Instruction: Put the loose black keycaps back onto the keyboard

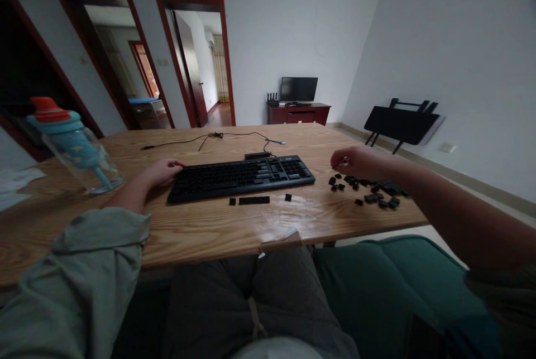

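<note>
A black computer keyboard lies on the wooden table in front of me, with many of its keycaps off. At its left end my left hand grips the edge with bent fingers. To the right of the keyboard, my right hand hovers at the far side of a scattered pile of black keycaps, its fingers pinched together. Whatever lies between those fingertips is too small and dark to name. Near the keyboard's front edge lie a long space-bar keycap and two small loose keycaps, one being the right keycap.
A water bottle with a red and blue lid stands on the left, beside white papers. A black cable runs behind the keyboard. Clear tape or film covers part of the table's front edge. A green cushion is below right.
</note>
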Demonstrator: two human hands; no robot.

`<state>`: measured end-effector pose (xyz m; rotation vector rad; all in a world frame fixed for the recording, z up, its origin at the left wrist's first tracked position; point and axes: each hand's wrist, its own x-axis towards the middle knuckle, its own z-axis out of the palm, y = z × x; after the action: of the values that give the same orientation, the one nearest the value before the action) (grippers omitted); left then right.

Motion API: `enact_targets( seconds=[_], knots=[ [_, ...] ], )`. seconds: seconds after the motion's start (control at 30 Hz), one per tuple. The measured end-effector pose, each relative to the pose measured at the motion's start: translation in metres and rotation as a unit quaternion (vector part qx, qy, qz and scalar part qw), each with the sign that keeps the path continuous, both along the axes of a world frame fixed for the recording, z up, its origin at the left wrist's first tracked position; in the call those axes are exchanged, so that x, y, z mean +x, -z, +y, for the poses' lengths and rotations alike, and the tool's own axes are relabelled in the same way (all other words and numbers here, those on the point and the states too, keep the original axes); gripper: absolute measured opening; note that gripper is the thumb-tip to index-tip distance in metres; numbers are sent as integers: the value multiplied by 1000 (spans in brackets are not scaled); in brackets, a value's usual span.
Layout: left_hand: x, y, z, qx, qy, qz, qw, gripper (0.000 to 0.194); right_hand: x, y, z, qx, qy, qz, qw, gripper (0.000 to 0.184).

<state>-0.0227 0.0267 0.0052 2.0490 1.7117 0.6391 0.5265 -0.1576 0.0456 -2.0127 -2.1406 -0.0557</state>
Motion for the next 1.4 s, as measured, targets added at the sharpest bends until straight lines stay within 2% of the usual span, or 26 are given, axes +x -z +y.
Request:
enact_targets(
  seconds=[0.07, 0.13, 0.23, 0.33, 0.47, 0.67, 0.8, 1.03, 1.2, 1.4],
  knots=[
    [-2, 2, 3, 3, 2, -2, 1000, 24, -27, -9, 21, -7, -42, 30, 999, 18],
    [-4, 4, 6, 4, 2, -9, 1000, 25, -58, -10, 47, 4, -71, 64, 995, 19],
    [-6, 6, 8, 5, 10, -19, 1000, 27, -99, 1, 87, 2, -102, 101, 990, 21],
    [-6, 6, 5, 1, 13, -20, 1000, 31, -123, 16, 112, -14, -99, 106, 989, 21],
    [-4, 6, 1, 8, 16, -24, 1000, 30, -123, 31, 119, -22, -102, 109, 988, 12],
    [-4, 5, 0, 15, 9, -15, 1000, 25, -112, 45, 117, 2, -107, 141, 984, 21],
    [-5, 6, 0, 19, 10, -12, 1000, 25, -112, 49, 117, 6, -111, 127, 986, 25],
    [-3, 8, 3, 11, 5, -21, 1000, 25, -119, 50, 134, 71, -135, 116, 982, 25],
    [-3, 7, 2, 14, 5, -21, 1000, 24, -127, 53, 149, 58, -161, 119, 978, 23],
    [-3, 8, 5, 2, -4, -9, 1000, 25, -123, 63, 158, 60, -184, 134, 972, 20]
  ],
)
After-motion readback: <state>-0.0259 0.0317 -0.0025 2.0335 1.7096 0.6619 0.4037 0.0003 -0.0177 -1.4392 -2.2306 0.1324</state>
